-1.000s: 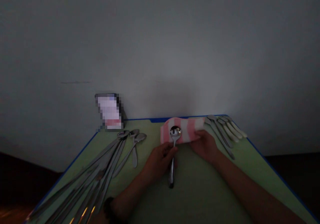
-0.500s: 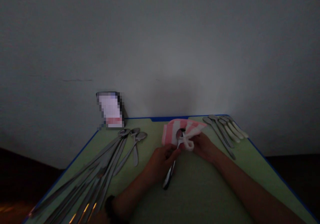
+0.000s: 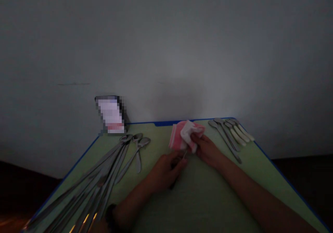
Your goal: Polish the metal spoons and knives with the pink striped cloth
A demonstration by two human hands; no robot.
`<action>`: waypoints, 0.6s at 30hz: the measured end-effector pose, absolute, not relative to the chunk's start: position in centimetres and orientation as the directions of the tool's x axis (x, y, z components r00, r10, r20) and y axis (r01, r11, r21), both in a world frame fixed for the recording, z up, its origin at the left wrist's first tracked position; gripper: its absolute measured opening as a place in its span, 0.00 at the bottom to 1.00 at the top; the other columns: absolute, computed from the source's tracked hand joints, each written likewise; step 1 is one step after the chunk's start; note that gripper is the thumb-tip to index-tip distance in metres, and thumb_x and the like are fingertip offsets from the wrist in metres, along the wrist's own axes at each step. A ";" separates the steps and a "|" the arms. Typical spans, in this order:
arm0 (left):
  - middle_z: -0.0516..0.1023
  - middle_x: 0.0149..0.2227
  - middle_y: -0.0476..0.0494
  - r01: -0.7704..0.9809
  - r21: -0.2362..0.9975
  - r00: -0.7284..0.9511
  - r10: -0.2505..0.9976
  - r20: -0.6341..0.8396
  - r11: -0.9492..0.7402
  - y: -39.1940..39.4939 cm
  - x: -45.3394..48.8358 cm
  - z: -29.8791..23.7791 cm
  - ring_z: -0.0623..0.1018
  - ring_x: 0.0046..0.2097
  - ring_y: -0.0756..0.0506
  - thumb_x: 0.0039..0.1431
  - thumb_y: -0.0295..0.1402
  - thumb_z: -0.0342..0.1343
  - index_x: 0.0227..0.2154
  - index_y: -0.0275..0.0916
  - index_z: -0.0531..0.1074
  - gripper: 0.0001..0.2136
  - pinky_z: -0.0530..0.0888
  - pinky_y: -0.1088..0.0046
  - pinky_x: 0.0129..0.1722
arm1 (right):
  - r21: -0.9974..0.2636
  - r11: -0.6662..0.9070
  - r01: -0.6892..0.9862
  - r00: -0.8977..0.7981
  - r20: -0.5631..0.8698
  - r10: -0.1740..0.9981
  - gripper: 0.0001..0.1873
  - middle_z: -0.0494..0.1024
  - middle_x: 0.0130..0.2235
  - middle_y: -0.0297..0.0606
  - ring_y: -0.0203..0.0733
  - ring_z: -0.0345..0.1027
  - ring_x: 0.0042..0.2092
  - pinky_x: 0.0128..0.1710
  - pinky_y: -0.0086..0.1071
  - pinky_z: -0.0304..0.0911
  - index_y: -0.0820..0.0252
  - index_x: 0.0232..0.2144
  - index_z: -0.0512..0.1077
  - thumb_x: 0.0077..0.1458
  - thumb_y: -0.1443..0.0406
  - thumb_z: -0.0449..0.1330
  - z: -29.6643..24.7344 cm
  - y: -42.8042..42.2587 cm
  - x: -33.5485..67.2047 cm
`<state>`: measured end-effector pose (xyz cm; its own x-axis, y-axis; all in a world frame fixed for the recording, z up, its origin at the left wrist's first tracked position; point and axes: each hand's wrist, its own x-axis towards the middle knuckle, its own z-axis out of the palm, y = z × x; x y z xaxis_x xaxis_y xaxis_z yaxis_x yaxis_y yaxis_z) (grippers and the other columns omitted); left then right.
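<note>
My left hand is closed round the handle of a metal spoon, of which only a short piece of the neck shows. My right hand grips a pink and white striped cloth that is bunched over the spoon's bowl, hiding it. Both hands meet near the far middle of a green table with a blue edge.
Several long-handled spoons lie fanned out at the left, down to the near corner. A few more spoons, some with pale handles, lie at the far right. A blurred-out upright object stands against the grey wall at the far left.
The cloth lay flat under the spoon's bowl; my right hand has lifted and wrapped it over the bowl. The spoon's handle has tilted and is now mostly hidden by my left hand.
</note>
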<state>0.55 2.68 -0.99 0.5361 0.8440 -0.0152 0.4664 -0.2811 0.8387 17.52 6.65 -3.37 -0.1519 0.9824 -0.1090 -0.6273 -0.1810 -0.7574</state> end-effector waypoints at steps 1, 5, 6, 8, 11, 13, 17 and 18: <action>0.66 0.18 0.55 0.468 0.828 0.569 0.822 -0.016 -0.307 2.7 0.4 -1.0 0.67 0.20 0.53 0.61 0.40 0.44 0.32 0.37 0.67 0.12 0.60 0.80 0.20 | -0.738 -0.152 -0.658 -0.097 -0.117 0.988 0.12 0.77 0.32 0.35 0.35 0.68 0.32 0.32 0.29 0.65 0.61 0.33 0.72 0.43 0.64 0.64 -3.3 6.7 17.5; 0.66 0.18 0.54 0.489 0.792 0.635 0.772 -0.036 -0.365 2.6 0.1 -1.0 0.66 0.21 0.53 0.61 0.38 0.43 0.25 0.37 0.64 0.13 0.59 0.80 0.21 | -0.675 -0.079 -0.734 0.005 -0.121 0.993 0.11 0.76 0.32 0.35 0.35 0.68 0.31 0.29 0.28 0.64 0.60 0.32 0.71 0.42 0.65 0.64 -3.3 7.3 17.7; 0.66 0.18 0.54 0.491 0.795 0.630 0.776 -0.041 -0.357 2.6 0.2 -1.0 0.66 0.21 0.53 0.61 0.38 0.42 0.25 0.37 0.64 0.14 0.60 0.79 0.22 | -0.670 -0.077 -0.738 0.006 -0.121 0.993 0.11 0.76 0.33 0.35 0.35 0.68 0.31 0.29 0.29 0.64 0.60 0.32 0.71 0.42 0.65 0.64 -3.4 7.4 17.8; 0.65 0.18 0.55 0.486 0.813 0.601 0.798 -0.045 -0.320 2.7 0.2 -1.0 0.66 0.21 0.53 0.63 0.39 0.40 0.28 0.37 0.64 0.14 0.61 0.79 0.23 | -0.679 -0.089 -0.729 -0.009 -0.120 0.993 0.10 0.76 0.33 0.35 0.35 0.68 0.32 0.30 0.29 0.64 0.60 0.31 0.71 0.42 0.65 0.64 -3.6 7.5 17.9; 0.63 0.17 0.56 0.478 0.837 0.537 0.843 -0.037 -0.268 2.8 0.4 -1.3 0.65 0.20 0.52 0.64 0.38 0.37 0.34 0.38 0.64 0.13 0.61 0.79 0.22 | -0.714 -0.138 -0.687 -0.081 -0.114 0.990 0.10 0.76 0.32 0.36 0.36 0.69 0.33 0.33 0.31 0.64 0.62 0.31 0.71 0.44 0.64 0.63 -3.6 7.3 17.9; 0.64 0.18 0.55 0.490 0.828 0.499 0.867 -0.009 -0.274 3.0 0.5 -1.5 0.65 0.22 0.52 0.64 0.38 0.37 0.35 0.37 0.64 0.13 0.62 0.78 0.23 | -0.747 -0.180 -0.640 -0.145 -0.112 0.983 0.11 0.76 0.31 0.38 0.38 0.69 0.33 0.35 0.33 0.64 0.63 0.31 0.71 0.43 0.64 0.63 -3.5 7.0 17.8; 0.69 0.26 0.50 0.529 0.784 0.475 0.879 0.045 -0.325 3.1 0.5 -1.6 0.69 0.28 0.50 0.62 0.37 0.40 0.34 0.37 0.65 0.12 0.64 0.76 0.28 | -0.787 -0.198 -0.584 -0.206 -0.092 0.974 0.13 0.77 0.31 0.39 0.39 0.70 0.33 0.38 0.35 0.64 0.64 0.32 0.71 0.42 0.65 0.64 -3.3 6.6 17.6; 0.70 0.28 0.49 0.532 0.776 0.485 0.873 0.048 -0.338 3.1 0.5 -1.5 0.70 0.29 0.49 0.62 0.37 0.41 0.34 0.37 0.65 0.11 0.64 0.76 0.29 | -0.787 -0.195 -0.586 -0.208 -0.086 0.974 0.13 0.77 0.31 0.39 0.39 0.70 0.33 0.38 0.35 0.64 0.64 0.33 0.71 0.41 0.66 0.64 -3.3 6.5 17.6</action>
